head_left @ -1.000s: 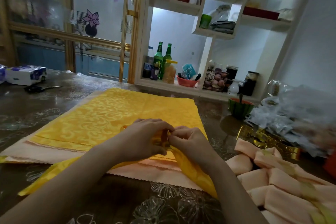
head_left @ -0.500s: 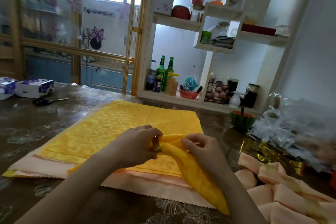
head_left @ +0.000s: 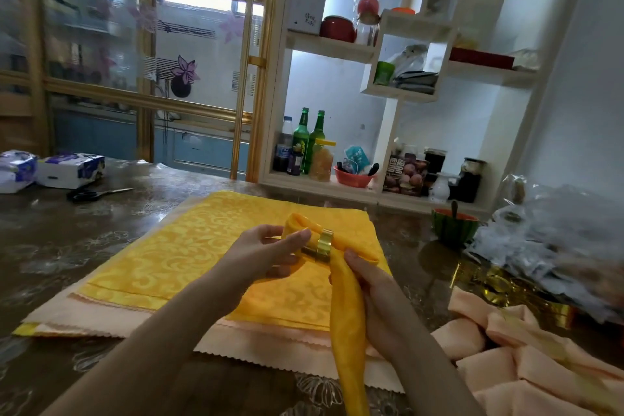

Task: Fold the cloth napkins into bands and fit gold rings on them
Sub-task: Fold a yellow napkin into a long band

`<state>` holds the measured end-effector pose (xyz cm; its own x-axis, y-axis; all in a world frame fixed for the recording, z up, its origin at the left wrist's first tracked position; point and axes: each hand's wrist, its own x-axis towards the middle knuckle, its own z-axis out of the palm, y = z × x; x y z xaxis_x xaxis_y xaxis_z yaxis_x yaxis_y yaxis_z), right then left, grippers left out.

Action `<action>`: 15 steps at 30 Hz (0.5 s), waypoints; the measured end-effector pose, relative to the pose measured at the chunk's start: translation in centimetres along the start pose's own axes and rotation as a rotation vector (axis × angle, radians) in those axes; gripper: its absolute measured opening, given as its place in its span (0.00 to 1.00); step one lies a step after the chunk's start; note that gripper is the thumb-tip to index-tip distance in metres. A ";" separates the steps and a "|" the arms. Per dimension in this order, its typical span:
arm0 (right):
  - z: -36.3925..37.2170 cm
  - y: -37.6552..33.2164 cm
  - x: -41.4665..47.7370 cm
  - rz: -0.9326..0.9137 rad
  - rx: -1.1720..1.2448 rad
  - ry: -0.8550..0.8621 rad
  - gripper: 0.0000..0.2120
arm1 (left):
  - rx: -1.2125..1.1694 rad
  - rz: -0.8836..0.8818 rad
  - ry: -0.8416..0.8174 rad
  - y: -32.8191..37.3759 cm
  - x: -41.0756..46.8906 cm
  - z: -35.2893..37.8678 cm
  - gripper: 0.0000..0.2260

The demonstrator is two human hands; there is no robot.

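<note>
My left grip (head_left: 266, 253) pinches the gold ring (head_left: 320, 246), which circles the yellow napkin band (head_left: 347, 314) near its upper end. My right grip (head_left: 368, 284) curls round the band just below, above the flat napkin stack (head_left: 202, 253) on the surface (head_left: 101, 219).

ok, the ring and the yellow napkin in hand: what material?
Ring: gold-toned, shiny, metal or metallised plastic, can't tell which; it shows bright mirror-like glints. Yellow napkin: woven cloth with soft sheen and tone-on-tone scroll pattern; it hangs limp.
</note>
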<state>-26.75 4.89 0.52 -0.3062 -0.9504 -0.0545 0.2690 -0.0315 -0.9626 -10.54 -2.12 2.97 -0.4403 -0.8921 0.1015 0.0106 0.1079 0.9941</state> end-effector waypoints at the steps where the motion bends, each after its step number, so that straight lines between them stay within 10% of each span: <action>1: 0.1 0.2 0.0 0.024 0.019 -0.004 0.12 | -0.046 -0.044 -0.029 0.0 0.0 -0.1 0.30; 6: 0.5 0.5 -0.2 0.071 0.118 -0.064 0.10 | -0.019 -0.069 -0.050 -0.6 -0.1 0.3 0.20; 15: 0.5 0.3 0.2 -0.058 0.097 -0.091 0.11 | 0.475 0.484 0.252 -0.9 0.5 -0.3 0.11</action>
<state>-26.31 4.57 0.32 -0.2407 -0.9701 0.0296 0.3419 -0.1133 -0.9329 -10.46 -2.76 2.15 -0.2639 -0.7638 0.5891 -0.2647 0.6446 0.7172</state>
